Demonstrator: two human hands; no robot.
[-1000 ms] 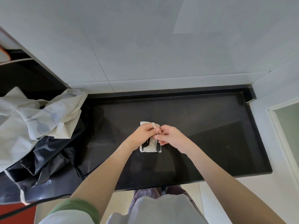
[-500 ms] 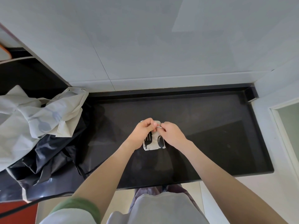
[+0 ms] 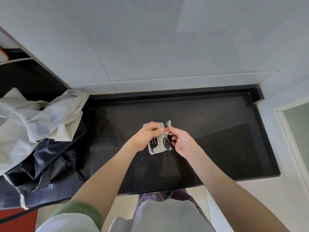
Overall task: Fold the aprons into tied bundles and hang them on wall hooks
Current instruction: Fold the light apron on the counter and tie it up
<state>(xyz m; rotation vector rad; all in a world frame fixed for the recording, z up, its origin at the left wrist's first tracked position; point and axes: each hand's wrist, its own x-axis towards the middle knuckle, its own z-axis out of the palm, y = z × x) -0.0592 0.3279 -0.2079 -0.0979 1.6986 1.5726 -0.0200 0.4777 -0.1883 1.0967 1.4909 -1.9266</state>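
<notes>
I saw the grey tiled wall [image 3: 150, 47] filling the upper view, and below it the black bench [image 3: 225, 148] running to the right-hand corner. At the bench's left end lay a loose heap: a pale apron [image 3: 41, 124] crumpled on top of a black apron [image 3: 50, 161], which spilled toward the front edge.

Both forearms reached forward from the bottom of the view and met over the middle of the bench, the left one coming out of a green-cuffed sleeve [image 3: 78, 211].

The left hand [image 3: 147, 136] sat knuckles-up on the folded bundle [image 3: 158, 145]. Its fingers were curled over the bundle's upper left part, and the thumb and forefinger were pressed together at the top edge. The bundle, pale cloth printed with a black fork and spoon, lay on the bench between the two hands.

The right hand [image 3: 183, 143] was just beside the bundle's right edge with its wrist bent inward. Its thumb and forefinger pinched a thin pale strap [image 3: 168, 123] whose end stuck up past the fingertips, and the other fingers were loosely curled beneath.
</notes>
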